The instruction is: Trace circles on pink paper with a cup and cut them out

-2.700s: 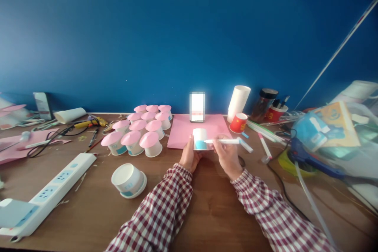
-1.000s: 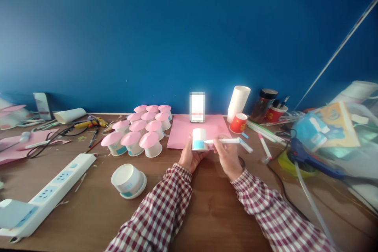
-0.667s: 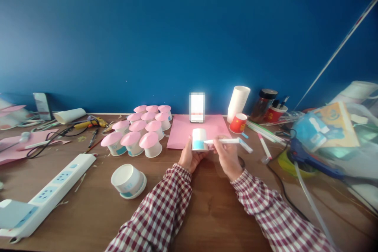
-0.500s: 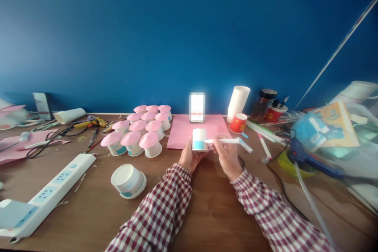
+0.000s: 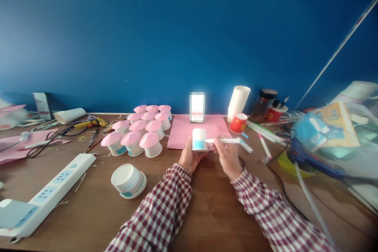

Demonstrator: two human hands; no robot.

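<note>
My left hand [image 5: 190,158] grips a white paper cup [image 5: 199,136] from its left side and below. The cup is upside down, rim at the bottom, with a blue patch on its wall. In my right hand [image 5: 228,155] is a white marker pen [image 5: 226,141] with a blue end, pinched between thumb and fingers. Its tip meets or nearly meets the cup's right side. Behind the cup lies a pink paper sheet [image 5: 180,132] on the brown table [image 5: 211,212]. Several upturned cups with pink paper cone tops [image 5: 149,140] stand in rows to the left.
Two stacked white cups [image 5: 126,179] rest at the front left, near a white power strip [image 5: 59,189]. At the right are a red cup [image 5: 238,123], a tall white cup stack [image 5: 238,102], a dark-lidded jar [image 5: 267,104] and a blue glue gun [image 5: 313,161]. A phone [image 5: 197,107] stands at the wall.
Almost nothing differs. Both hands, the cup and the marker pen keep the same position, with at most a tiny shift of the pen.
</note>
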